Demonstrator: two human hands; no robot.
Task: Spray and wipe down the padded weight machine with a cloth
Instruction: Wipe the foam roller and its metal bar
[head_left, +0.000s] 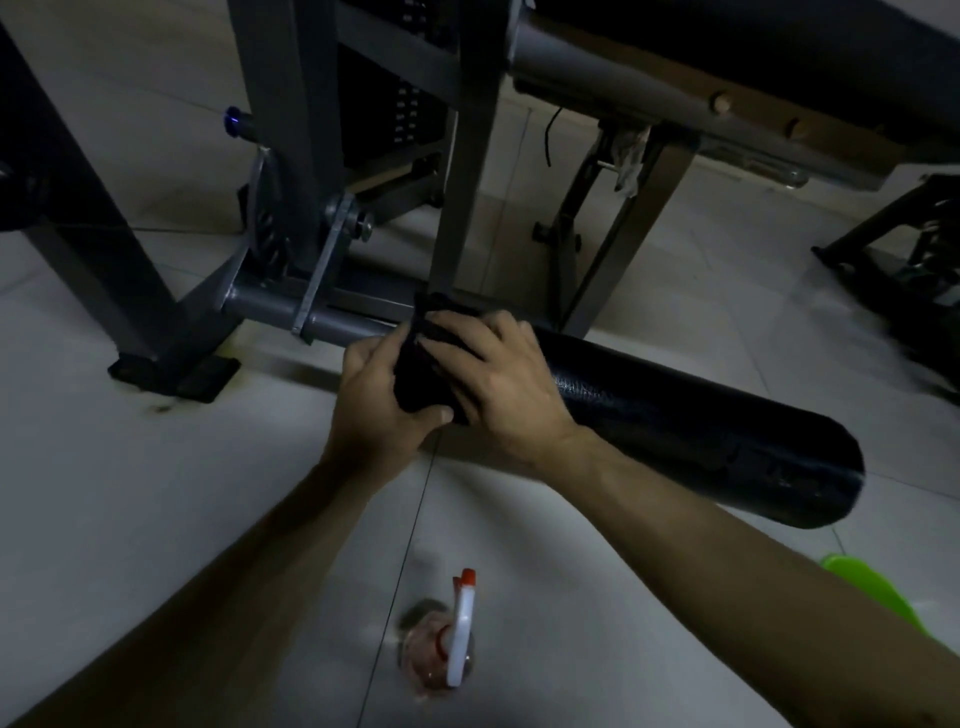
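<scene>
Left hand (382, 400) and right hand (501, 382) both curl round cloth (422, 376), wrapped on roller (701, 431) at its frame end. Roller axis runs right; rest of pad lies beyond right hand, likely next.

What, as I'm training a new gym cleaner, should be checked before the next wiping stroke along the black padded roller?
1. Cloth contact: ok, the dark cloth wraps the black padded roller at its end by the grey metal bar.
2. Grip: ok, the left hand and the right hand both curl round the cloth.
3. Path along the roller: ok, nothing lies on it up to its free end.
4. Spray at hand: ok, the clear spray bottle with white trigger and red nozzle is on the pale tiled floor between the forearms, untouched.
5. Roller wet with spray: cannot tell, the light is dim.
</scene>
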